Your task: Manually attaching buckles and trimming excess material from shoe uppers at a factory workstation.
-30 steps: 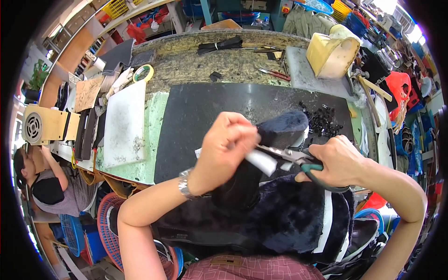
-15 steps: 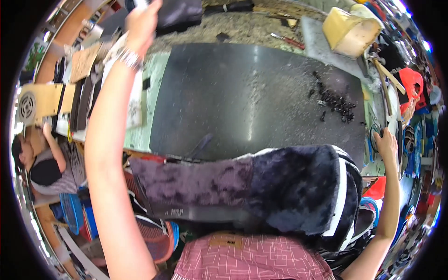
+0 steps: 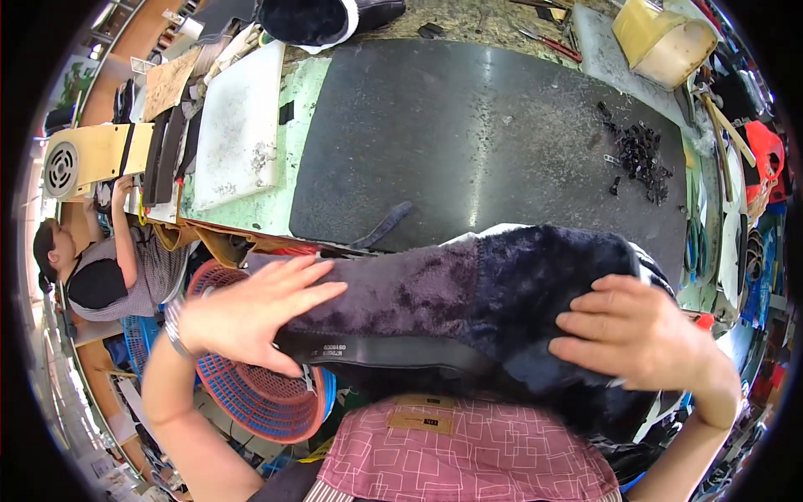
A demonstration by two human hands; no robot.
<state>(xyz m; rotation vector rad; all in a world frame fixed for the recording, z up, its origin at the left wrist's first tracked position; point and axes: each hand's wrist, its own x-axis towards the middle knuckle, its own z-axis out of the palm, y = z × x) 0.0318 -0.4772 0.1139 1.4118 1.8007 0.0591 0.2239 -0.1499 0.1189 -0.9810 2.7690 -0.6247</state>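
Note:
A stack of dark plush pieces (image 3: 401, 293) with a smooth black strip along its near side lies across my lap, against the table's front edge. Over its left end my left hand (image 3: 259, 314) is open, fingers spread; whether it touches the plush I cannot tell. My right hand (image 3: 623, 330) rests on the darker, thicker right end, with its fingers stretched out flat and the thumb hidden. Another black piece with plush lining and a white edge (image 3: 305, 18) lies at the far left of the table.
A dark mat (image 3: 452, 142) covers the table, with a heap of small black zipper sliders (image 3: 644, 163) on it. Scissors (image 3: 696, 247) lie on the right, beyond them a yellow container (image 3: 657, 50). Red and blue baskets (image 3: 259, 393) stand below left. A co-worker (image 3: 100, 259) sits at left.
My left hand has come back from the far left of the table to the plush stack. My right hand has left the scissors at the right and now lies on the plush.

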